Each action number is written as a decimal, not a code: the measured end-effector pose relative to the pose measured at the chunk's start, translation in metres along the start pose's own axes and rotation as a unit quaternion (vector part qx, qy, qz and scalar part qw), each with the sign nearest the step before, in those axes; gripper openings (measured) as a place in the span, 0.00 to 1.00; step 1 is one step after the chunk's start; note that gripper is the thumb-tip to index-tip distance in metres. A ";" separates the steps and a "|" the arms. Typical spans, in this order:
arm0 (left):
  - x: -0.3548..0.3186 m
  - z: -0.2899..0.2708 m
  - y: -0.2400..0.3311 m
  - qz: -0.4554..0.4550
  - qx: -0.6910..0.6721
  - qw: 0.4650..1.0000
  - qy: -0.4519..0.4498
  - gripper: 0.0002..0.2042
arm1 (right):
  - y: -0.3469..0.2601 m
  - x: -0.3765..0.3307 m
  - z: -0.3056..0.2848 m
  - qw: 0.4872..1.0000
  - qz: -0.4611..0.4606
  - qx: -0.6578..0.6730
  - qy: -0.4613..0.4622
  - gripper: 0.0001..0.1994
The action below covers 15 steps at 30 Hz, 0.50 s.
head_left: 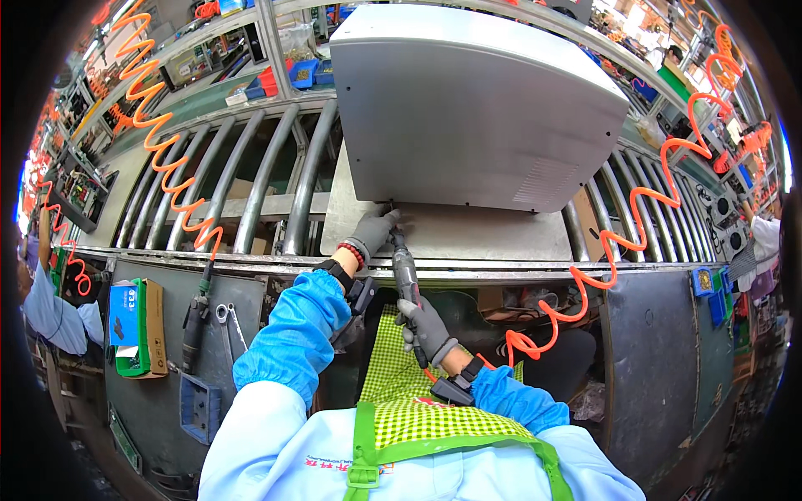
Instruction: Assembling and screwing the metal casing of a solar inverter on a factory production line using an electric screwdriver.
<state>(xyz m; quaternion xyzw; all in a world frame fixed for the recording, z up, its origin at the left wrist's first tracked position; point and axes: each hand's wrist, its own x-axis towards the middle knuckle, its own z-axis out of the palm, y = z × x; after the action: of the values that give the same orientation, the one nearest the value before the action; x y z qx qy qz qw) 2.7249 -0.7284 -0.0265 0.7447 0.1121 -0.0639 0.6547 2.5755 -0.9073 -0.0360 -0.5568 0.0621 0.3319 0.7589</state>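
Observation:
A large grey metal cabinet (476,117) lies on a flat metal plate (468,238) in front of me, with small screws or holes along its edges. My right hand (428,330), in a grey glove, is wrapped around the body of a pneumatic screwdriver (404,271). The tool points away from me, its front end close to the cabinet's lower edge. At that front end, my gloved left hand (373,234) has its fingers closed. What the left fingertips pinch is too small to tell.
Roller conveyors (267,179) run on both sides of the plate. Orange coiled air hoses (643,200) hang left and right. To the left, a second air screwdriver (197,321), wrenches (231,326), a green bin (138,326) and a blue tray (200,407) lie on the bench. People work at both sides.

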 end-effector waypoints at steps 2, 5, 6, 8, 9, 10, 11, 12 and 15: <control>0.011 -0.006 -0.015 0.038 -0.008 0.999 0.015 0.19 | 0.001 0.003 0.003 1.000 0.009 0.003 -0.003 0.18; 0.007 -0.002 -0.009 0.029 -0.010 1.000 0.004 0.18 | 0.003 0.005 0.001 1.000 0.016 0.011 0.004 0.17; 0.006 -0.001 -0.006 0.029 -0.011 1.000 0.003 0.18 | 0.003 0.006 0.000 1.000 0.016 0.011 0.003 0.17; 0.004 0.002 0.001 -0.005 -0.005 1.000 -0.003 0.18 | 0.004 0.007 -0.003 1.000 0.023 0.018 0.003 0.17; 0.006 0.001 -0.004 -0.005 -0.005 1.000 -0.002 0.18 | 0.005 0.007 -0.002 0.999 0.030 0.025 -0.001 0.17; 0.008 0.001 -0.009 0.012 -0.052 0.999 0.004 0.17 | 0.005 0.008 0.000 0.999 0.030 0.025 -0.002 0.17; 0.010 0.001 -0.013 0.028 -0.100 0.995 0.010 0.17 | 0.006 0.009 0.002 0.999 0.026 0.023 -0.004 0.18; 0.010 0.001 -0.012 0.027 -0.100 0.995 0.006 0.17 | 0.006 0.008 0.001 1.000 0.022 0.022 -0.002 0.18; 0.012 -0.004 -0.010 0.022 0.025 0.999 0.003 0.17 | 0.008 0.007 0.010 0.999 0.000 -0.021 0.030 0.18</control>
<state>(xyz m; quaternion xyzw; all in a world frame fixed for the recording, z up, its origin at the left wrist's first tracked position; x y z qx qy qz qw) 2.7334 -0.7224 -0.0385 0.7631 0.0963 -0.0504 0.6371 2.5736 -0.8942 -0.0416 -0.5822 0.0779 0.3159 0.7452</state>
